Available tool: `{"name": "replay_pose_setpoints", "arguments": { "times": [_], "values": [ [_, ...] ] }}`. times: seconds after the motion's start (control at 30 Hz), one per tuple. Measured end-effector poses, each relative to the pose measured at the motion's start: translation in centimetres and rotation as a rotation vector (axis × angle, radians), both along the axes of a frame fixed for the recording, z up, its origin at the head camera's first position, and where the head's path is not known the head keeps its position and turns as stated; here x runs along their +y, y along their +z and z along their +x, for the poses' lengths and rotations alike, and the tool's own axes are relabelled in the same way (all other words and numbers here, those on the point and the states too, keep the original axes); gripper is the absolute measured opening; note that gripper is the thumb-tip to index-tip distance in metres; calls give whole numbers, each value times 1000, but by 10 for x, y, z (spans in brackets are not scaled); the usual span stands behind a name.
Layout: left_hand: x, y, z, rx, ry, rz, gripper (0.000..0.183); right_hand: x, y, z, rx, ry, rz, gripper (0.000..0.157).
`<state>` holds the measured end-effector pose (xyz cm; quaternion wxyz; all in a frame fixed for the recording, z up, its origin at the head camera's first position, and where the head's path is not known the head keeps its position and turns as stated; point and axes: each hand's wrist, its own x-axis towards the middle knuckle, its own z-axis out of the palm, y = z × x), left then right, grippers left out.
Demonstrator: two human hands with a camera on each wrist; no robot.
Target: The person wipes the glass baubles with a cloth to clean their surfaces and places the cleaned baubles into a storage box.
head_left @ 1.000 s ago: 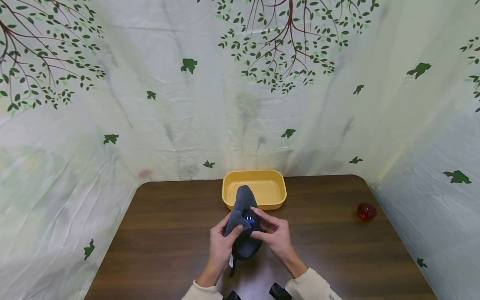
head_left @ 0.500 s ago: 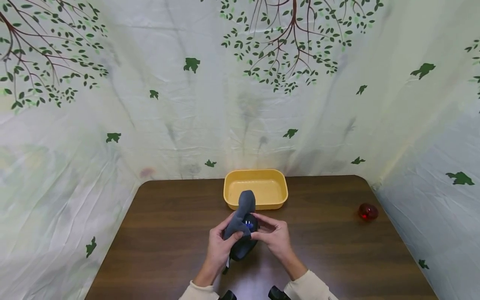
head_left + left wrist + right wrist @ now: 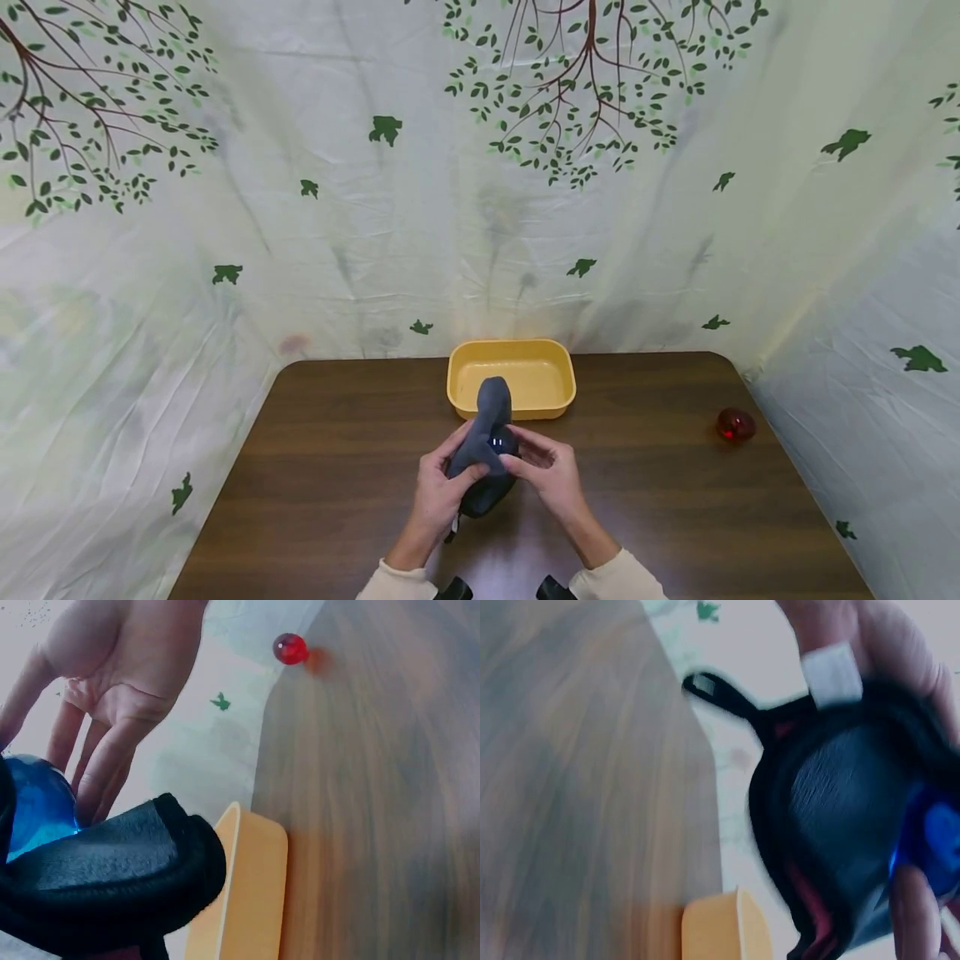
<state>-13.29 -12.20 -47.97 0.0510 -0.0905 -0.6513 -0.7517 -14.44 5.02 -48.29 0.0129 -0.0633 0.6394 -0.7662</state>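
Left hand (image 3: pixel 439 490): pinches dark cloth (image 3: pixel 472 452).
Right hand (image 3: pixel 552 477): pinches blue ball (image 3: pixel 506 441).
Cloth and ball: touching, above the table (image 3: pixel 345 458).
Yellow box (image 3: pixel 551 404): at table's back edge.
Red ball (image 3: pixel 736 425): near right edge.

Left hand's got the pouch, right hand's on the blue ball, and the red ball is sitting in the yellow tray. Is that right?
Not quite: the red ball lies on the table, right of the yellow tray, as the head view shows. The left hand does grip the pouch, with the right hand on the blue ball.
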Motion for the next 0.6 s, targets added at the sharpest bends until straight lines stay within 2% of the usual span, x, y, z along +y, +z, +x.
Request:
{"name": "replay_pose_setpoints", "arguments": {
  "times": [0.17, 0.27, 0.37, 0.47, 0.53, 0.6],
  "values": [
    [2, 2, 2, -128, 11, 129, 55, 11, -7, -8, 214, 149, 16, 48],
    [2, 2, 4, -146, -10, 145, 53, 15, -11, -13, 358, 171, 33, 51],
    [1, 0, 5, -161, -28, 153, 50, 17, -15, -16, 464, 166, 49, 52],
    [1, -1, 5, -171, -39, 160, 49, 17, -19, -17, 509, 180, 30, 52],
    [1, -1, 5, -166, -46, 149, 49, 17, -22, -17, 498, 174, 19, 51],
    [1, -1, 5, -158, -47, 141, 49, 14, -23, -15, 446, 150, 5, 51]
  ]
}}
